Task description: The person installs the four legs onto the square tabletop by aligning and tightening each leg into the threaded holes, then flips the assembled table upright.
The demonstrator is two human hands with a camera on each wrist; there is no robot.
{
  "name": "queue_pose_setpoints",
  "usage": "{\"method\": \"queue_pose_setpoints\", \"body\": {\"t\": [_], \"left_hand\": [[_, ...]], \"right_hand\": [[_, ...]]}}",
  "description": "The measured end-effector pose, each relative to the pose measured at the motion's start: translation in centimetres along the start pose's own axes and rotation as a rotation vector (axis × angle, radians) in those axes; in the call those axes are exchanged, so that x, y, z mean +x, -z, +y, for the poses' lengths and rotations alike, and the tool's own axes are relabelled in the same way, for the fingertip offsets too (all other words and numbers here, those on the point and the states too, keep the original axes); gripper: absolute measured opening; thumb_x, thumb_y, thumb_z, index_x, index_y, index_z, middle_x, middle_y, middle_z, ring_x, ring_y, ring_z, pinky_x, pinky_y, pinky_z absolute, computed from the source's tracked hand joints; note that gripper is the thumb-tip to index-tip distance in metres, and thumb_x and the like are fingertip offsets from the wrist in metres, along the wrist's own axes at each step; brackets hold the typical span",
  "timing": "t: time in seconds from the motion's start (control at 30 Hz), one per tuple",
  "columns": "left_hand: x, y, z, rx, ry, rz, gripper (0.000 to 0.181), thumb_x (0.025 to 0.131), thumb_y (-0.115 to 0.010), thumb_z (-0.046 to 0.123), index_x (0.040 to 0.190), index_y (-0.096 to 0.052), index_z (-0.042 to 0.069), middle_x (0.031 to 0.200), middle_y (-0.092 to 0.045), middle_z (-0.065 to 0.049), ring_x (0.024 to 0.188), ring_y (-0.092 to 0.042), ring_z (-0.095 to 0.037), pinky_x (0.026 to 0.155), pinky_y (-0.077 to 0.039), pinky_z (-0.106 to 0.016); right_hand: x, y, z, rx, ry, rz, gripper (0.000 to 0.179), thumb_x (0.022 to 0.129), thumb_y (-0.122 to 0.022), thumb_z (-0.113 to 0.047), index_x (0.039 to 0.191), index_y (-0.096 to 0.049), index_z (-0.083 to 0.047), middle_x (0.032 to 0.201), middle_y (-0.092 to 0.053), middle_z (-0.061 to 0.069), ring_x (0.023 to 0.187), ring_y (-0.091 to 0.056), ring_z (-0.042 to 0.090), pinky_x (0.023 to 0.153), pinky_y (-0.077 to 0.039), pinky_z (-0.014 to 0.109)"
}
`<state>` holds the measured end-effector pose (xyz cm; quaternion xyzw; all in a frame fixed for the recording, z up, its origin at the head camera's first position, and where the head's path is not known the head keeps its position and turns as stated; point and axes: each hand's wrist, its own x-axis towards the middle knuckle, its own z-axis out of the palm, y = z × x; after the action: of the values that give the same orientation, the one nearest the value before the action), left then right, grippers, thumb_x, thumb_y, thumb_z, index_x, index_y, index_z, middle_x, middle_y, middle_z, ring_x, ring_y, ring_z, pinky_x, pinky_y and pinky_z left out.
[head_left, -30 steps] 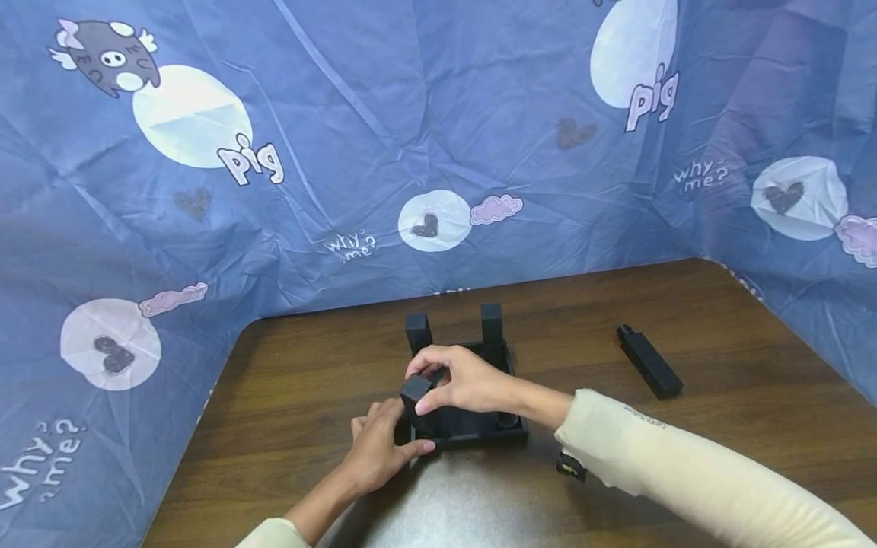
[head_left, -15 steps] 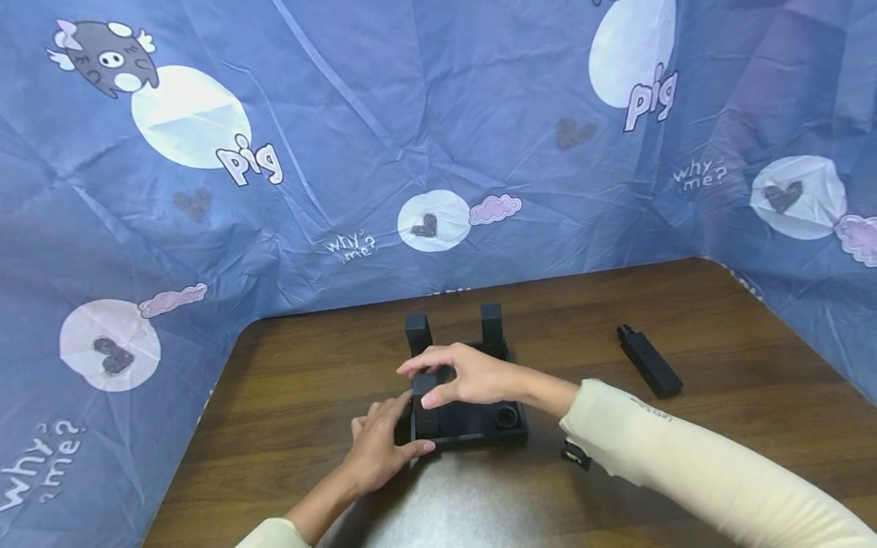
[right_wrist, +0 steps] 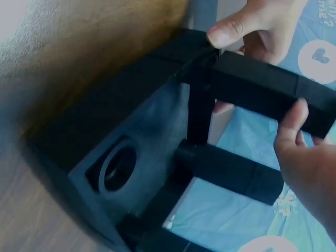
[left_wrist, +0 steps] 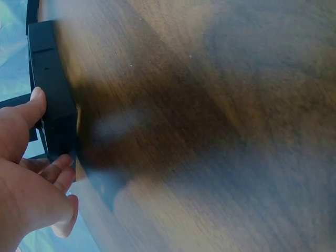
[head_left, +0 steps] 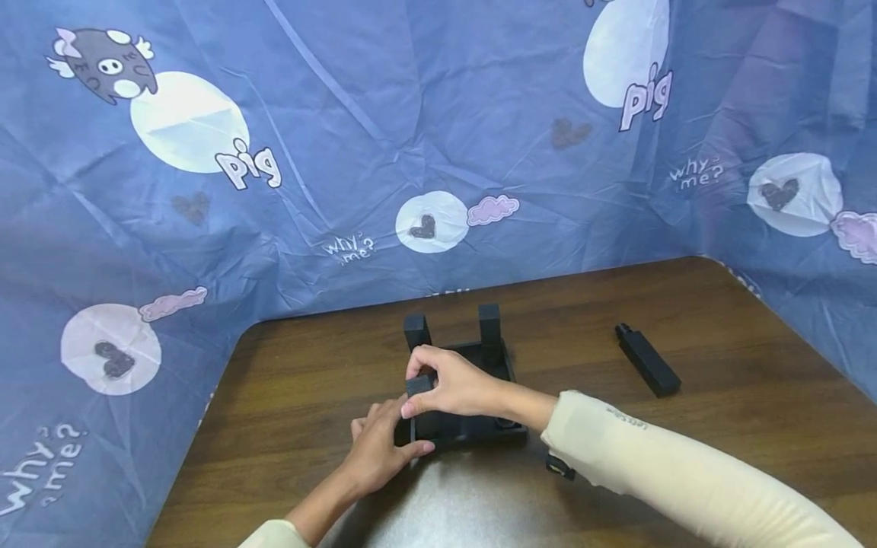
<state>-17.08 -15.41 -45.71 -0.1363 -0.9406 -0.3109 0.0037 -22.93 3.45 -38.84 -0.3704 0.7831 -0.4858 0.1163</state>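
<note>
A shallow black square base (head_left: 473, 439), like a small upturned table, has three black square legs standing up from its corners. My right hand (head_left: 462, 384) pinches the top of the near-left leg (head_left: 419, 385) between thumb and fingers. In the right wrist view that leg (right_wrist: 268, 89) meets the base's corner, and a round threaded socket (right_wrist: 119, 167) shows at the legless corner. My left hand (head_left: 380, 449) grips the same near-left corner of the base from outside. Its thumb lies on the side wall (left_wrist: 52, 79) in the left wrist view.
One loose black leg (head_left: 649, 361) with a threaded end lies on the wooden table (head_left: 575, 335) to the right. A blue printed cloth (head_left: 342, 167) hangs behind and at both sides. Two standing legs, such as the far-right one (head_left: 489, 327), rise near my right hand.
My right hand turned the leg, loosened and spread its fingers half a second ago, and now pinches the leg's top again. The left hand has stayed in place.
</note>
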Motion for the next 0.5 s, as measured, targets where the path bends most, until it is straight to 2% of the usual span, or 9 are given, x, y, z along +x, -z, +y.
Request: {"method": "queue_pose_setpoints", "body": {"t": [0.13,0.2,0.3,0.4,0.5], "left_hand": [[-0.1,-0.2,-0.1,-0.011,0.001,-0.012,0.075,0.077,-0.082,0.034,0.141,-0.050,0.011,0.128,-0.060,-0.010,0.115,-0.048,-0.026,0.087,-0.024,-0.049],[-0.2,-0.2,-0.2,-0.011,0.005,-0.019,0.077,0.077,-0.082,0.036,0.141,-0.050,0.009,0.128,-0.060,-0.011,0.116,-0.048,-0.026,0.086,-0.024,-0.049],[-0.3,-0.2,-0.3,-0.011,0.007,-0.016,0.078,0.077,-0.082,0.038,0.141,-0.049,0.006,0.128,-0.060,-0.012,0.115,-0.048,-0.027,0.085,-0.024,-0.049],[-0.2,-0.2,-0.4,-0.002,0.000,-0.002,0.075,0.077,-0.081,0.038,0.140,-0.051,0.009,0.126,-0.061,-0.010,0.112,-0.049,-0.025,0.085,-0.024,-0.048],[0.1,-0.1,-0.4,0.004,-0.010,0.013,0.069,0.077,-0.082,0.037,0.136,-0.054,0.012,0.122,-0.062,-0.007,0.109,-0.049,-0.022,0.085,-0.024,-0.047]], "right_hand": [[-0.4,1.1,0.4,0.065,-0.001,-0.122,0.041,0.087,-0.075,-0.017,0.125,-0.062,-0.008,0.119,-0.059,0.002,0.105,-0.053,0.016,0.086,-0.048,0.035],[-0.6,1.8,0.6,0.071,-0.006,-0.168,0.044,0.088,-0.072,-0.014,0.130,-0.061,-0.008,0.125,-0.058,0.002,0.109,-0.052,0.017,0.089,-0.047,0.038],[-0.5,2.3,0.8,0.080,-0.001,-0.188,0.039,0.088,-0.072,-0.010,0.126,-0.065,-0.008,0.122,-0.060,0.002,0.107,-0.055,0.021,0.090,-0.046,0.042],[-0.2,2.2,0.9,0.085,0.017,-0.157,0.030,0.086,-0.073,-0.009,0.115,-0.069,-0.007,0.114,-0.061,0.002,0.103,-0.057,0.022,0.086,-0.049,0.041],[0.1,1.9,0.8,0.079,0.023,-0.156,0.030,0.088,-0.073,-0.012,0.118,-0.068,-0.009,0.115,-0.061,0.001,0.103,-0.058,0.019,0.086,-0.049,0.039]]}}
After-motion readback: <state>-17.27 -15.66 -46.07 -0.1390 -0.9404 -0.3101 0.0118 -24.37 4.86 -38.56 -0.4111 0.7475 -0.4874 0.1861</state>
